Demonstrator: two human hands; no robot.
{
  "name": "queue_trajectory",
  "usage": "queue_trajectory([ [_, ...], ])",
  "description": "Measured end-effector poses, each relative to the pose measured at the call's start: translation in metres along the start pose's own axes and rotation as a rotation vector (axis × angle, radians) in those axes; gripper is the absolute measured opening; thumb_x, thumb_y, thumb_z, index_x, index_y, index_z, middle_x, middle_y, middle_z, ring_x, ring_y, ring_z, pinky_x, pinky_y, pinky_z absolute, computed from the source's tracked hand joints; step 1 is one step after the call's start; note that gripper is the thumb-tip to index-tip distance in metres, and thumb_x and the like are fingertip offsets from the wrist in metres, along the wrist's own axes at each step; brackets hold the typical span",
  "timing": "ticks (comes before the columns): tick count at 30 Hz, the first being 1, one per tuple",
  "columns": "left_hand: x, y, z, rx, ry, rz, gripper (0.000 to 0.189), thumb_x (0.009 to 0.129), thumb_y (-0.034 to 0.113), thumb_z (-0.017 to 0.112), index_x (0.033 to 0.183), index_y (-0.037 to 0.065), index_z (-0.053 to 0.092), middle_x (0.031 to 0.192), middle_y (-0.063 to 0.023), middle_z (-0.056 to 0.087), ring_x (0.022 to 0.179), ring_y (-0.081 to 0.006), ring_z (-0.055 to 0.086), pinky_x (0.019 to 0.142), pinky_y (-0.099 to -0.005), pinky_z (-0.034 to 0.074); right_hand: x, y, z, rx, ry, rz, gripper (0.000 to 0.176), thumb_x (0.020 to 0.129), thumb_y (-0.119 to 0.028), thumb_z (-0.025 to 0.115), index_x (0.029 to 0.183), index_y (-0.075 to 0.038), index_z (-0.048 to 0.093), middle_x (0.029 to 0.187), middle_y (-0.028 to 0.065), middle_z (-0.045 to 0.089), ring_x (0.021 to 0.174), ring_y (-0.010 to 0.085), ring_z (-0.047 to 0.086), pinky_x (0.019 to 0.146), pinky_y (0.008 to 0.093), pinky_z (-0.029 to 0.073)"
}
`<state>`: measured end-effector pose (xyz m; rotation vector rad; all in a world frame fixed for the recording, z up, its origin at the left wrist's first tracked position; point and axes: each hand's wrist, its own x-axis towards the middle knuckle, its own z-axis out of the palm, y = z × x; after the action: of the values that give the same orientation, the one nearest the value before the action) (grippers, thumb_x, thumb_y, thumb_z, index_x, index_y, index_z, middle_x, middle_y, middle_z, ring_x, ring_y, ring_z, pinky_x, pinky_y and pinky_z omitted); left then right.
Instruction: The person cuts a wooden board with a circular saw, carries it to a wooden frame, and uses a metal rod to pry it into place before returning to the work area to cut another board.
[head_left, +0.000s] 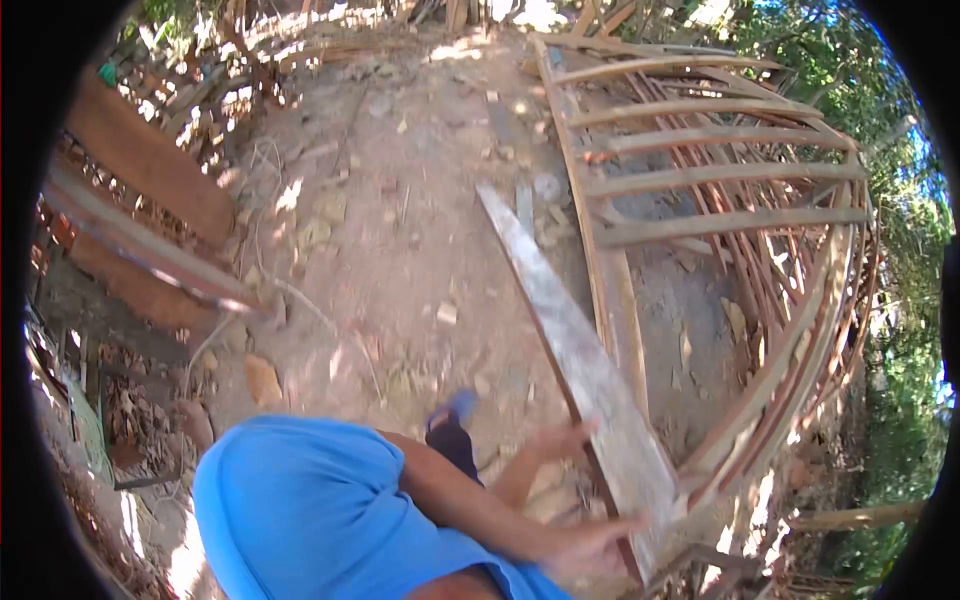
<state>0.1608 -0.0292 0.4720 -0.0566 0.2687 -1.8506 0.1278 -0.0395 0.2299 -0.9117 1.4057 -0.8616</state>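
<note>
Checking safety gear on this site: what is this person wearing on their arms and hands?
Both forearms are bare, with no long sleeves. The lower hand and the upper hand show no gloves; motion blur hides any ring. The person wears a bright blue garment.

Curved slatted wooden frame [720, 180] lies on bare dirt ground [400, 200]. Well apart to the frame's left: reddish boards [150, 160], with dry leaf litter [135, 420] below them. Beyond the frame's right edge: green trees [900, 230].
</note>
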Motion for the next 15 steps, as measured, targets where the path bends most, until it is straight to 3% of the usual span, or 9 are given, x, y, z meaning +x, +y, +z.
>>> queue_trajectory([
  [3,0.0,0.098,0.058,0.786,-0.173,-0.364,0.094,0.096,0.068,0.036,0.153,-0.003,0.014,0.144,-0.0227,0.048,0.127,-0.032,0.055,0.118,-0.0442,0.025,0.053,-0.077,0.061,0.212,0.16,-0.127,0.071,0.081,-0.028,0.069,0.138,0.004,0.043,0.137,0.0241,0.049,0.123,0.0344,0.051,0.103,0.045,0.04],
  [5,0.034,0.154,0.049,0.768,-0.234,-0.602,0.067,0.1,0.051,0.045,0.141,-0.001,0.035,0.13,-0.0188,0.058,0.116,-0.027,0.06,0.105,-0.0414,0.042,0.084,-0.129,0.097,0.298,0.231,-0.271,0.074,0.079,-0.029,0.07,0.139,0.005,0.041,0.137,0.024,0.049,0.123,0.0342,0.051,0.104,0.0448,0.04],
  [7,0.031,0.201,0.032,0.92,-0.345,-0.551,0.049,0.102,0.04,0.049,0.13,0.0,0.05,0.117,-0.0158,0.065,0.106,-0.0229,0.064,0.096,-0.0382,0.051,0.095,-0.164,0.113,0.393,0.272,-0.436,0.077,0.078,-0.03,0.07,0.14,0.005,0.04,0.138,0.024,0.049,0.123,0.034,0.051,0.104,0.0447,0.039],
  [9,0.033,0.307,0.042,1.179,-0.464,-0.186,0.041,0.103,0.035,0.048,0.12,-0.001,0.059,0.105,-0.0138,0.068,0.099,-0.0199,0.066,0.09,-0.0346,0.052,0.107,-0.216,0.139,0.44,0.298,-0.603,0.08,0.076,-0.03,0.071,0.141,0.006,0.039,0.138,0.0239,0.048,0.123,0.0338,0.05,0.105,0.0446,0.039],
  [10,0.045,0.359,0.031,1.345,-0.405,0.059,0.035,0.101,0.03,0.053,0.119,0.001,0.06,0.101,-0.0106,0.07,0.094,-0.0174,0.066,0.086,-0.0323,0.051,0.114,-0.243,0.152,0.444,0.298,-0.682,0.082,0.076,-0.03,0.071,0.141,0.007,0.038,0.138,0.0239,0.048,0.123,0.0337,0.05,0.105,0.0445,0.039],
  [11,0.05,0.411,0.029,1.291,-0.236,0.281,0.03,0.1,0.028,0.057,0.116,0.003,0.062,0.102,-0.0079,0.069,0.093,-0.0158,0.065,0.083,-0.0321,0.052,0.124,-0.277,0.169,0.433,0.287,-0.77,0.084,0.075,-0.031,0.071,0.142,0.007,0.038,0.138,0.0238,0.048,0.123,0.0337,0.05,0.106,0.0445,0.039],
  [12,0.059,0.514,0.02,1.628,0.169,0.371,0.032,0.098,0.031,0.06,0.117,0.005,0.062,0.105,-0.0067,0.069,0.092,-0.0158,0.065,0.083,-0.0312,0.052,0.143,-0.315,0.202,0.42,0.259,-0.855,0.086,0.074,-0.031,0.072,0.142,0.007,0.037,0.139,0.0235,0.047,0.125,0.0347,0.048,0.108,0.0451,0.036],
  [13,0.058,0.567,0.023,1.647,0.3,0.287,0.04,0.094,0.036,0.065,0.121,0.007,0.06,0.112,-0.0085,0.068,0.099,-0.0169,0.065,0.087,-0.0335,0.052,0.156,-0.338,0.204,0.413,0.234,-0.952,0.088,0.073,-0.032,0.073,0.143,0.006,0.036,0.141,0.0231,0.046,0.127,0.0358,0.047,0.11,0.0457,0.033],
  [15,0.052,0.655,0.043,1.838,0.374,0.464,0.052,0.089,0.04,0.07,0.126,0.007,0.057,0.118,-0.0107,0.066,0.107,-0.0194,0.064,0.092,-0.0364,0.05,0.184,-0.361,0.197,0.427,0.221,-1.01,0.092,0.072,-0.034,0.074,0.144,0.006,0.034,0.145,0.0231,0.042,0.13,0.0358,0.044,0.112,0.0459,0.031],
])
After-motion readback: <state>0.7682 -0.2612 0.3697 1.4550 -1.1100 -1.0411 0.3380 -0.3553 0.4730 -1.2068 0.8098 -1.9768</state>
